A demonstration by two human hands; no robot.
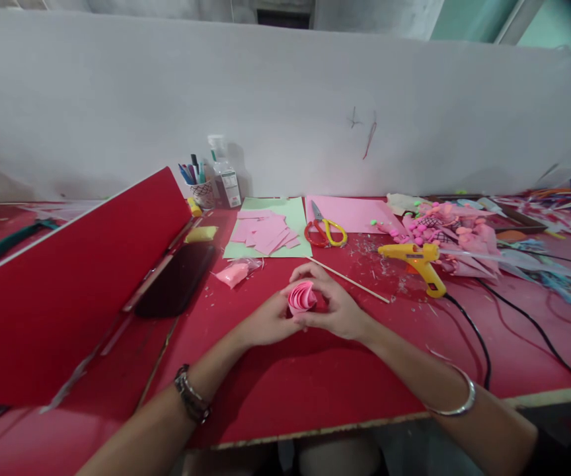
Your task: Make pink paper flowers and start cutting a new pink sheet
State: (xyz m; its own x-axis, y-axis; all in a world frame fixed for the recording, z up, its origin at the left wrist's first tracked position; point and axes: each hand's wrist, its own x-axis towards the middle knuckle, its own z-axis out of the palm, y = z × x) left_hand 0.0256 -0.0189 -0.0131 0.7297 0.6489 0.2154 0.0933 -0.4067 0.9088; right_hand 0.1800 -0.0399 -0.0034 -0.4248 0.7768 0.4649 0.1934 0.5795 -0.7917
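Observation:
Both hands meet over the red table (pixel 315 390) and cup a small pink paper flower (pixel 301 297) of curled layered petals. My left hand (pixel 268 320) closes round its left and underside. My right hand (pixel 332 304) wraps its fingers over the top and right side. Just beyond them lies a thin wooden stick (pixel 349 280). A yellow glue gun (pixel 417 259) rests to the right, its black cord (pixel 474 330) running toward the table's front edge.
A stack of pink paper squares (pixel 266 231) lies on a green sheet (pixel 295 218), red and yellow scissors (pixel 324 231) beside it on pink paper. A pen cup (pixel 201 188) and bottle (pixel 226 175) stand at the wall. A red board (pixel 67 284) leans at left; pink scraps (pixel 444 228) are piled at right.

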